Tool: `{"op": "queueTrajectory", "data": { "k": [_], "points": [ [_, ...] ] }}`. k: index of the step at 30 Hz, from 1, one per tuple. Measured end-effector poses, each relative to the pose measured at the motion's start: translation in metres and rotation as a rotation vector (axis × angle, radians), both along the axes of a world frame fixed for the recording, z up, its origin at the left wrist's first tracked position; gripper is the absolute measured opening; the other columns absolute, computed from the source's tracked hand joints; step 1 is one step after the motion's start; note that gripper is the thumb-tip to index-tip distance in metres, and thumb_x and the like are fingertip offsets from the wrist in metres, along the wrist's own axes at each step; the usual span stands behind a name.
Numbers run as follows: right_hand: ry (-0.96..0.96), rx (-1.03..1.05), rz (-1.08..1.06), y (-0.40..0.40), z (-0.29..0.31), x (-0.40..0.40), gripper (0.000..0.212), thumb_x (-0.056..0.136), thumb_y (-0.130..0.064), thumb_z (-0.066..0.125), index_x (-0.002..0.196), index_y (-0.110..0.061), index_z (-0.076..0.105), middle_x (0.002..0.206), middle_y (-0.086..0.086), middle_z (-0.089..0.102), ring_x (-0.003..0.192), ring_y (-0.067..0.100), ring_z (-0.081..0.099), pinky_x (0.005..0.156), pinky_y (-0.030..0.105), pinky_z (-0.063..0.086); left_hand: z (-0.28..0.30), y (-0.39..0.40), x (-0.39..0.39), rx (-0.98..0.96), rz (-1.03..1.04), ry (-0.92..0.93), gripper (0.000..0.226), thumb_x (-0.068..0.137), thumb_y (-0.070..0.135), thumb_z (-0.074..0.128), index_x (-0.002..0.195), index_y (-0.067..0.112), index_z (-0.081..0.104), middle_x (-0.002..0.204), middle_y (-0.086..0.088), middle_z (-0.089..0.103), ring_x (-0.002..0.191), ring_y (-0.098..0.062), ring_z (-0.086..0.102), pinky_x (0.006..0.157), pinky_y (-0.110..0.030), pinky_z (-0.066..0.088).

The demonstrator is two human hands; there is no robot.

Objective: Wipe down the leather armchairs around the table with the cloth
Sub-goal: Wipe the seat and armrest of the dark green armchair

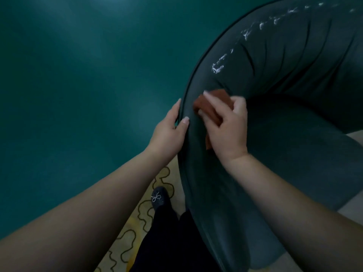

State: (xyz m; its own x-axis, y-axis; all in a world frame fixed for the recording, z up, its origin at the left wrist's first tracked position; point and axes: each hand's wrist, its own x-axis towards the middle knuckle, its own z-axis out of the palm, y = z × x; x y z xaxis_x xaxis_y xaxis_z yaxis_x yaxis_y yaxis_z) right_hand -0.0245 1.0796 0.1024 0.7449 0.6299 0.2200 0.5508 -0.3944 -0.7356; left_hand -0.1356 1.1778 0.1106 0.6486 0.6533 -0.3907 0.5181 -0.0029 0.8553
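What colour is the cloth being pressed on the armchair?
Rust orange-brown cloth, under the right hand; head view.

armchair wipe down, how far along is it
Early on. The right hand presses the rust-coloured cloth onto the armchair backrest's top, while the left hand grips its piped edge. A line of white foam farther along the backrest is unwiped. No other chairs are in view.

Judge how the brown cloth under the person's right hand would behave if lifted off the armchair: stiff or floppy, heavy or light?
Probably floppy: the cloth bunches and folds under the right hand, with a tail drooping below the palm. Likely light, since a few fingers control it. It probably drags rather than slides on the armchair.
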Motion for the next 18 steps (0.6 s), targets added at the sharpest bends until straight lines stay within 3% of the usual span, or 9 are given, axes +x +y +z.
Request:
{"op": "queueTrajectory", "data": {
  "k": [3,6,10,15,18],
  "points": [
    [-0.026,-0.011,0.136,-0.024,-0.003,-0.016,0.042,0.082,-0.024,0.070,0.123,-0.030,0.066,0.106,0.011,0.047,0.098,0.031,0.051,0.087,0.042,0.047,-0.001,0.002,0.006,0.013,0.021,-0.041,0.049,0.101,0.022,0.043,0.148,0.029,0.034,0.139,0.013,0.050,0.123,0.001,0.046,0.100,-0.010,0.033],
    [-0.126,-0.050,0.114,0.001,0.000,0.003,0.042,0.077,-0.014,0.075,0.116,-0.029,0.071,0.101,0.014,0.050,0.092,0.033,0.050,0.081,0.045,0.048,-0.002,0.002,0.005,0.006,0.039,-0.062,0.047,0.101,0.018,0.042,0.147,0.027,0.036,0.140,0.011,0.049,0.124,0.002,0.045,0.103,-0.014,0.033],
    [-0.120,-0.090,-0.002,0.033,0.008,0.018,0.042,0.077,-0.015,0.076,0.114,-0.033,0.071,0.103,0.012,0.051,0.093,0.032,0.049,0.082,0.044,0.048,-0.004,0.004,0.007,0.033,0.031,-0.063,0.046,0.101,0.017,0.042,0.146,0.025,0.037,0.140,0.009,0.049,0.127,-0.002,0.045,0.109,-0.023,0.033],
    [-0.048,-0.072,-0.007,-0.005,0.002,-0.009,0.045,0.076,-0.016,0.077,0.117,-0.033,0.069,0.104,0.007,0.047,0.096,0.028,0.048,0.084,0.041,0.048,-0.006,0.012,0.010,0.040,-0.042,-0.074,0.047,0.102,0.016,0.039,0.147,0.028,0.035,0.139,0.013,0.050,0.125,0.003,0.045,0.105,-0.015,0.032],
    [-0.018,-0.057,-0.125,0.018,0.004,0.007,0.041,0.078,-0.016,0.078,0.116,-0.030,0.070,0.105,0.010,0.048,0.099,0.029,0.049,0.089,0.038,0.047,-0.008,0.024,0.018,0.054,-0.106,-0.075,0.047,0.103,0.019,0.036,0.149,0.025,0.031,0.143,0.010,0.046,0.126,0.004,0.042,0.104,-0.009,0.029]
  ]
}}
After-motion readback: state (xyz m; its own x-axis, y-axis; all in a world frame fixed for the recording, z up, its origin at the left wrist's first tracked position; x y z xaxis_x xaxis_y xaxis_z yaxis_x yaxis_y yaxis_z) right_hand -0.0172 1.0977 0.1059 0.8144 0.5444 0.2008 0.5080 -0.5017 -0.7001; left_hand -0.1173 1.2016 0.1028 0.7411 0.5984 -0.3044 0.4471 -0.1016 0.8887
